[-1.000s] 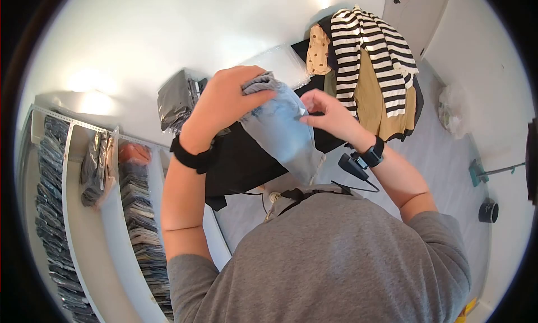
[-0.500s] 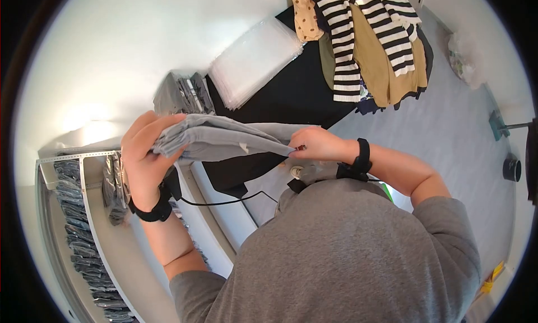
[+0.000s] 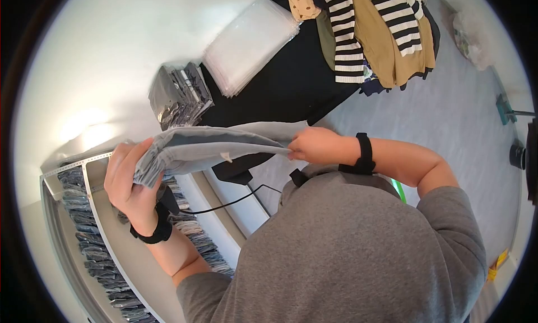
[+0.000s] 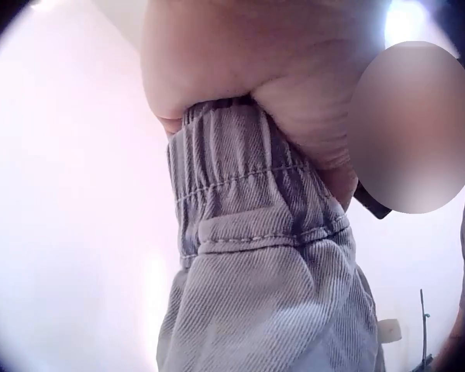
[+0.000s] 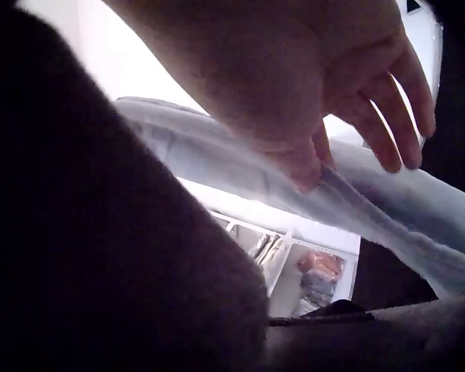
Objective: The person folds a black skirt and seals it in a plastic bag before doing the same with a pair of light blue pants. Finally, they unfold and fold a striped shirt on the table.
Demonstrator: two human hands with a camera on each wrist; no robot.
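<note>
Light grey-blue trousers (image 3: 207,146) stretch between both hands in the head view, in long folded layers. My left hand (image 3: 128,174) grips their gathered end; in the left wrist view the hand (image 4: 256,70) wraps the elastic waistband (image 4: 240,163), its fingertips hidden behind the cloth. My right hand (image 3: 315,145) pinches an edge at the other end. The right wrist view shows thumb and forefinger of the right hand (image 5: 294,85) closed on a fold of the trousers (image 5: 217,155), the other fingers spread out.
Clear plastic bags (image 3: 249,45) lie on a black-covered table (image 3: 269,96), beside a stack of bagged clothes (image 3: 179,93). Striped and khaki garments (image 3: 378,40) are heaped on the right end. Shelves of folded clothes (image 3: 92,239) stand at the lower left.
From an upright bundle held close together, the trousers were drawn out sideways between the hands. Lately the left hand has shifted further left and down; the right hand keeps its pinch.
</note>
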